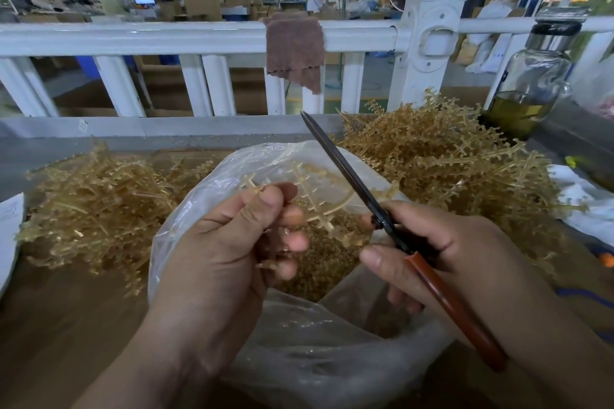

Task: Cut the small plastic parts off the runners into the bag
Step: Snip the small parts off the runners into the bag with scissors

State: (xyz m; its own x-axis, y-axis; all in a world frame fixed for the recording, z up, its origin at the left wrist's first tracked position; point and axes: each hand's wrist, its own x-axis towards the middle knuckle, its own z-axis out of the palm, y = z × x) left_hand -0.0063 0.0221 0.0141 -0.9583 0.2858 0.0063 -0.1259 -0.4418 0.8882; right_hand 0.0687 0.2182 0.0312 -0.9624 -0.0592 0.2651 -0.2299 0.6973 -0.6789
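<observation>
So, head view only, and here's what I'd worry about. The left hand is pinching a thin amber translucent plastic runner between thumb and curled fingers. It holds the runner just beyond its fingertips, right over the mouth of the clear crinkly plastic bag that sits under and between both hands. The right hand is wrapped round the red-brown handles of the dark-bladed scissors. The blades look closed together and point up and away from it, crossing the runner's right end.

Biggest risk, I think, is the fingers. The left fingertips sit close to the pivot end of the blades, so a hurried snip near the stem could nick one.

Second, the runner looks bowed. If it's under tension, a cut could flick a part past the bag rim instead of onto the heap of small tan cut parts already inside, below the fingertips.

Third, the rim looks floppy. If it folds in under the left wrist, the pieces will land outside on the table.

Last one is mix-ups. There's a tangled amber pile of runners out past the left hand, and a bushier one beyond the right hand. My guess is that one is finished and the other isn't, so tossing this runner onto the wrong pile would mean redoing work.
</observation>
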